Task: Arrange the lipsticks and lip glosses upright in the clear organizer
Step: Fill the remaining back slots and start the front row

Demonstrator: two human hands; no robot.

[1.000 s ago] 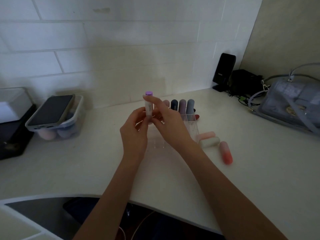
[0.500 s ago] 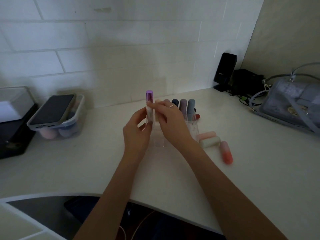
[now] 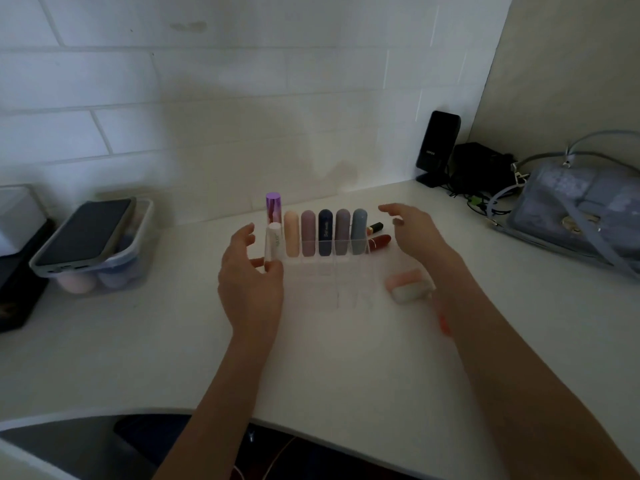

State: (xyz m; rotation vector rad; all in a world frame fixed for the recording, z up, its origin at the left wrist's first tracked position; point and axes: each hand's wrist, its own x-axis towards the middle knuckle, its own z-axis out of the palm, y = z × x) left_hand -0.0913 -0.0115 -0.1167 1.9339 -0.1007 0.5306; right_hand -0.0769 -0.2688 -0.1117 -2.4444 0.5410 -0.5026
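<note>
The clear organizer (image 3: 346,268) stands mid-counter. Its back row holds several upright lipsticks: peach (image 3: 291,237), mauve (image 3: 307,237), navy (image 3: 325,233), grey-mauve (image 3: 343,233) and blue-grey (image 3: 358,230). A taller white tube with a purple cap (image 3: 273,206) stands upright at the left end. My left hand (image 3: 249,285) is open beside that tube's base, fingers spread. My right hand (image 3: 412,230) hovers open at the organizer's right end. A pink tube (image 3: 403,278) and a white tube (image 3: 408,294) lie loose on the right. A coral one (image 3: 444,323) is mostly hidden by my right forearm.
Two red lipsticks (image 3: 379,241) lie behind the organizer's right end. A plastic tub with sponges and a phone on top (image 3: 86,247) sits at the left. A black speaker (image 3: 438,147), cables and a grey handbag (image 3: 581,209) fill the back right corner.
Both hands held the purple-capped tube above the organizer; it now stands in the left end, and the hands have let go and moved apart.
</note>
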